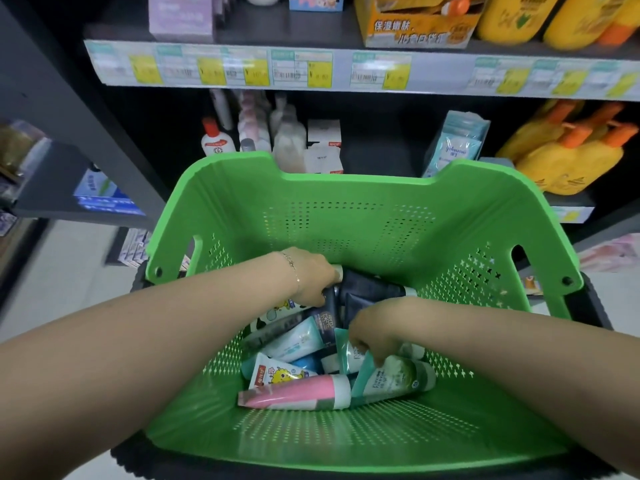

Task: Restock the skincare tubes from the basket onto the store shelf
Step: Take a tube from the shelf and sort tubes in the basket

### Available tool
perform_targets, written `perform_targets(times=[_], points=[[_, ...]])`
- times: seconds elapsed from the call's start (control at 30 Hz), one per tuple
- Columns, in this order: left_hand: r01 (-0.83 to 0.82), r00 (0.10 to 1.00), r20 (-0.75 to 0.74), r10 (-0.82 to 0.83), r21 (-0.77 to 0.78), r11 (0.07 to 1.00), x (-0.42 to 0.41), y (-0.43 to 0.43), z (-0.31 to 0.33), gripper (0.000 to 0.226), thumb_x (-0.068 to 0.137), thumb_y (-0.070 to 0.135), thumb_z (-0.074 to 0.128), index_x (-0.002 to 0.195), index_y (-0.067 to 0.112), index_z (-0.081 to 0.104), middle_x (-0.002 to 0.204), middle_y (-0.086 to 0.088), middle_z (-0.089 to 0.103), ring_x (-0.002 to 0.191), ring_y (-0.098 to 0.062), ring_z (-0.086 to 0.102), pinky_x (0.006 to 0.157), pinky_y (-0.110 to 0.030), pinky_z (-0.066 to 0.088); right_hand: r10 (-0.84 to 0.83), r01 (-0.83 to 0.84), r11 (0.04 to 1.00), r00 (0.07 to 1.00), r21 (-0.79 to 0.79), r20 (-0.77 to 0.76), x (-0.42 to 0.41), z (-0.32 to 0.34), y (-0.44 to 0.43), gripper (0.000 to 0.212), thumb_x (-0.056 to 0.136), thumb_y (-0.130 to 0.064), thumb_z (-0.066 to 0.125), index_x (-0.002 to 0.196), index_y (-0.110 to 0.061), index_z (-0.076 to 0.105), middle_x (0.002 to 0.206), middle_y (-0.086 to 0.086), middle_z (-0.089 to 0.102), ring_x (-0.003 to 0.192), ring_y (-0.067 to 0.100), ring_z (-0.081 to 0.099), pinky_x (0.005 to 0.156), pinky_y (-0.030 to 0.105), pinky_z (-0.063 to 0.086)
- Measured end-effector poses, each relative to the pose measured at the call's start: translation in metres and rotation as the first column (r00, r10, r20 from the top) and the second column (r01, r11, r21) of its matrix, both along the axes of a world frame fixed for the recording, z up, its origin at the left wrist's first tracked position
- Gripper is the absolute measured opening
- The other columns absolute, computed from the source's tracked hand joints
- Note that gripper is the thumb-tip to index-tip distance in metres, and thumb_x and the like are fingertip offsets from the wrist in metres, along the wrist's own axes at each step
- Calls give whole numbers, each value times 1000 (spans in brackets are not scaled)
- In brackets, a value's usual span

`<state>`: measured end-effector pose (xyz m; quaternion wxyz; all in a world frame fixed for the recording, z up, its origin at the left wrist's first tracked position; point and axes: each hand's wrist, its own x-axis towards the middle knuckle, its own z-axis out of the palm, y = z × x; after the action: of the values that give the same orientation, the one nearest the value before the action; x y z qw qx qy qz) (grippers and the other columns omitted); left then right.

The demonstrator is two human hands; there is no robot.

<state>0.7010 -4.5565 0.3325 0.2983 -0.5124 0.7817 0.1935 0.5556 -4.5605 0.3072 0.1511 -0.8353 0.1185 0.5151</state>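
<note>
We've got both hands down in the green basket: our left hand curls round a dark tube, with the rest of the pile just below it, toward us. Our right hand pinches the teal end of a green-white tube, and a pink tube lies left of its fingers.

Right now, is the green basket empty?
No. The basket holds many tubes; left hand grips a dark tube, right hand pinches a teal tube.
</note>
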Motion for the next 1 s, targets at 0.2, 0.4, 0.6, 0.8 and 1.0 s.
perform_targets(times=[0.2, 0.4, 0.6, 0.8, 1.0], points=[[-87, 995, -37, 88, 41, 995, 2, -2, 7, 40, 94, 38, 50, 129, 17, 50, 121, -7, 58, 103, -27, 59, 83, -38, 51, 34, -44, 986, 997, -158, -67, 0, 21, -16, 18, 90, -23, 64, 95, -13, 50, 70, -2, 42, 69, 19, 50, 69, 33, 46], [-155, 985, -75, 158, 51, 987, 6, 2, 19, 45, 95, 38, 50, 136, 19, 44, 131, -5, 53, 113, -25, 54, 94, -39, 48, -46, 11, 978, 986, -208, -163, -5, 28, -34, 28, 86, -35, 69, 87, -8, 61, 87, 0, 59, 81, 23, 58, 82, 37, 53], [-192, 976, -98, 195, 36, 981, 6, 5, 30, 46, 95, 37, 51, 137, 19, 43, 134, -4, 52, 118, -24, 52, 98, -38, 45, 7, -39, 976, 989, -215, -146, 1, 49, -46, 35, 95, -41, 55, 78, -10, 60, 78, -2, 55, 69, 15, 51, 63, 27, 42], [-246, 956, -150, 252, 61, 967, 3, 8, 40, 51, 92, 40, 57, 136, 18, 44, 136, -4, 51, 119, -24, 51, 99, -38, 42, 12, -20, 984, 999, -180, -44, 6, 75, -42, 37, 96, -34, 53, 110, -2, 65, 74, -5, 50, 59, 4, 40, 48, 18, 27], [-307, 922, -214, 321, 95, 947, 4, 12, 50, 59, 88, 40, 64, 137, 16, 42, 136, -6, 50, 120, -24, 50, 97, -35, 41, -128, 161, 971, 975, -179, 183, 7, 97, -46, 26, 93, -23, 59, 72, -11, 49, 67, -3, 43, 60, 13, 41, 54, 25, 33]])
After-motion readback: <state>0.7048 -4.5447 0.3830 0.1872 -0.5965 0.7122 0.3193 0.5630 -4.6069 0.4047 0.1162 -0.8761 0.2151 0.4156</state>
